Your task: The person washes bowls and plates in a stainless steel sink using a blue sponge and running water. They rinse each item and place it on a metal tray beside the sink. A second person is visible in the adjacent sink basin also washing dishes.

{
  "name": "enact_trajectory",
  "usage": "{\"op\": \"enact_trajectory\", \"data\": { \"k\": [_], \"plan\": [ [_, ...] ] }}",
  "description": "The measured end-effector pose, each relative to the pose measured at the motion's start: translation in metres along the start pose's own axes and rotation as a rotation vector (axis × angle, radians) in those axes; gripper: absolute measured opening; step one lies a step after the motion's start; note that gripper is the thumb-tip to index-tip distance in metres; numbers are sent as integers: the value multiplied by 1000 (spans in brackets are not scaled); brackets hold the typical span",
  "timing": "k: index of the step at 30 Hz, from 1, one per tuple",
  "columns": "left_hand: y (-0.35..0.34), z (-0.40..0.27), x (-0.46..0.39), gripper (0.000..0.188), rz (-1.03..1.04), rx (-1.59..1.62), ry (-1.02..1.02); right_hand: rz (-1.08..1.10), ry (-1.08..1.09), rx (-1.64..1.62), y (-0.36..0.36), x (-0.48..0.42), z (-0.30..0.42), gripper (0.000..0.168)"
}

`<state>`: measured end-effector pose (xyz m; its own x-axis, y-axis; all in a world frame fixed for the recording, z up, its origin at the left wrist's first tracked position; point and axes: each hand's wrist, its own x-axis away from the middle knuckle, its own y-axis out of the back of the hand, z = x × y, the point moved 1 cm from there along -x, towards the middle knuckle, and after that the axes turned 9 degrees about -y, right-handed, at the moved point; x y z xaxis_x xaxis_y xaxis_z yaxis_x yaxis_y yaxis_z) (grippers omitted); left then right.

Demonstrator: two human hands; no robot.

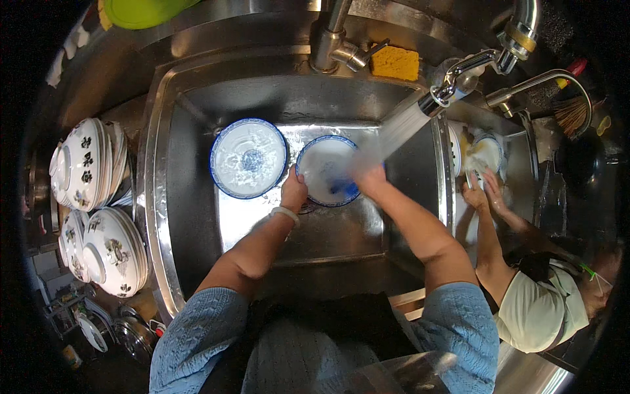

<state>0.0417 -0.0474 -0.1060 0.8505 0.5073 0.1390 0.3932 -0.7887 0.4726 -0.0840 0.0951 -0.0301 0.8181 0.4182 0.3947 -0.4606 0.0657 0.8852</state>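
Observation:
My left hand point(294, 189) grips the left rim of a blue-rimmed white bowl point(320, 162) in the steel sink. On that bowl's right side is my right hand point(369, 178), partly hidden by spray; something blue shows beside it inside the bowl, too blurred to name. I cannot tell whether the right hand holds it. Water pours from a faucet spout point(433, 102) towards the right hand. A second blue-rimmed bowl point(248, 158), with water in it, lies to the left, apart from my hands.
Stacks of patterned bowls point(115, 251) stand left of the sink rim point(158, 197). A yellow sponge point(395, 62) sits behind, beside a mixer tap point(327, 49). At the right, a co-worker point(536, 305) has both hands at dishes in an adjoining sink point(517, 147).

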Motion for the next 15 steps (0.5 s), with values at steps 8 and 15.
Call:
{"op": "enact_trajectory", "data": {
  "k": [8, 15],
  "plan": [
    [-17, 45, -22, 49, 91, 338, -44, -446, 435, -346, -86, -32, 56, 23],
    [21, -58, 2, 51, 385, -637, -689, 81, 260, 311, -12, 20, -1, 25]
  ]
}}
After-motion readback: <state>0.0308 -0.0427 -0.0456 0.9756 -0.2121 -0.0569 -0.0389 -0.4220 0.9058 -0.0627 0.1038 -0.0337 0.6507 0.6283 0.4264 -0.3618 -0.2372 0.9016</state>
